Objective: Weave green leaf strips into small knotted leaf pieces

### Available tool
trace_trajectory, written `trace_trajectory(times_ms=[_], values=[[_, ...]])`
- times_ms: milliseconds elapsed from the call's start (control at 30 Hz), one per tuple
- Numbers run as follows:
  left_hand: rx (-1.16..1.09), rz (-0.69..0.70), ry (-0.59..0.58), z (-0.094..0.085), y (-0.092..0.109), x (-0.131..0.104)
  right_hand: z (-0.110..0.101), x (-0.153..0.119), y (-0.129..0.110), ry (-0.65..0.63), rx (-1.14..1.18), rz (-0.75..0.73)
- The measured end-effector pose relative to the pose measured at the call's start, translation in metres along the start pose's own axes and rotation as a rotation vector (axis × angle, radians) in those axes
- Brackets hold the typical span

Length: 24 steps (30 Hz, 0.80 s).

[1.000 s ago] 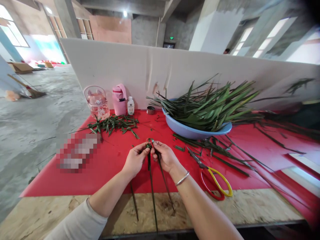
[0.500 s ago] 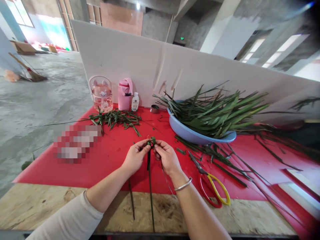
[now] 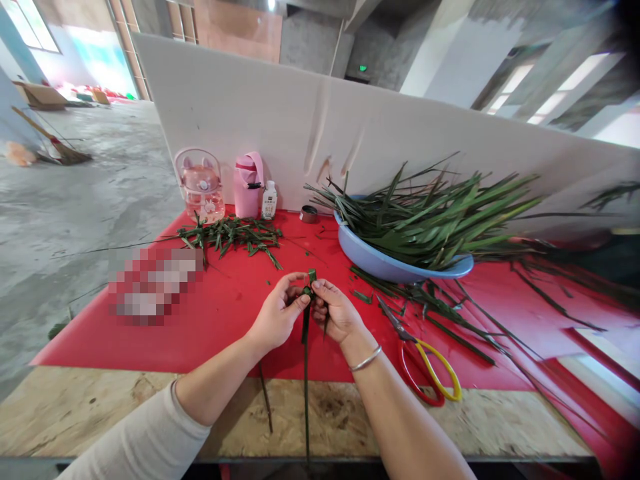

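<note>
Between my two hands, above the red table cover, is a green leaf strip (image 3: 305, 327) folded into a small knot at its top. One long narrow end hangs from the knot past the table's front edge. My left hand (image 3: 276, 312) pinches the knot from the left, thumb against its side. My right hand (image 3: 338, 311), with a silver bangle on the wrist, grips the knot and its upper loop from the right with curled fingers. A short strip end pokes out below the right fingers. How the strip is folded inside the fingers is partly hidden.
Scissors (image 3: 420, 353) with red and yellow handles lie right of my hands. A blue basin (image 3: 400, 260) heaped with long green leaves stands behind them. Knotted leaf pieces (image 3: 230, 235) lie at back left, before a pink jug (image 3: 203, 190), a pink bottle (image 3: 247, 187) and a small white bottle (image 3: 269, 200).
Both hands have shifted slightly right with the leaf strip. The left fingers have loosened and lifted somewhat, and the loop at the top stands higher. The view has tilted a little.
</note>
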<state>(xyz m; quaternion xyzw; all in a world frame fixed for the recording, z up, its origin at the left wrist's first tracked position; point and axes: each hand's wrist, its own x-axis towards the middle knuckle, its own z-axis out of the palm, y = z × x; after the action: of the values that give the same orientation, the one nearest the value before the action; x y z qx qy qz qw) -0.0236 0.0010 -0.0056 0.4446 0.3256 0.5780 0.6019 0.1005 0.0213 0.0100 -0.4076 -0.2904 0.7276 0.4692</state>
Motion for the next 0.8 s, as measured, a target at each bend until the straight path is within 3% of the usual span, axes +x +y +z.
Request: trace_trajectory(times_ms=[367,567,800], values=[[0.049,-0.002,0.165,0.003,0.001,0.001,0.003,0.002,0.009,0.209,-0.165,-0.278],[0.161,0.083,0.059,0.003,-0.001,-0.001,0.003,0.002,0.011,0.295,-0.417,-0.495],[0.07,0.029,0.121,0.001,-0.001,0.002,0.008,-0.01,0.009,0.33,-0.66,-0.719]])
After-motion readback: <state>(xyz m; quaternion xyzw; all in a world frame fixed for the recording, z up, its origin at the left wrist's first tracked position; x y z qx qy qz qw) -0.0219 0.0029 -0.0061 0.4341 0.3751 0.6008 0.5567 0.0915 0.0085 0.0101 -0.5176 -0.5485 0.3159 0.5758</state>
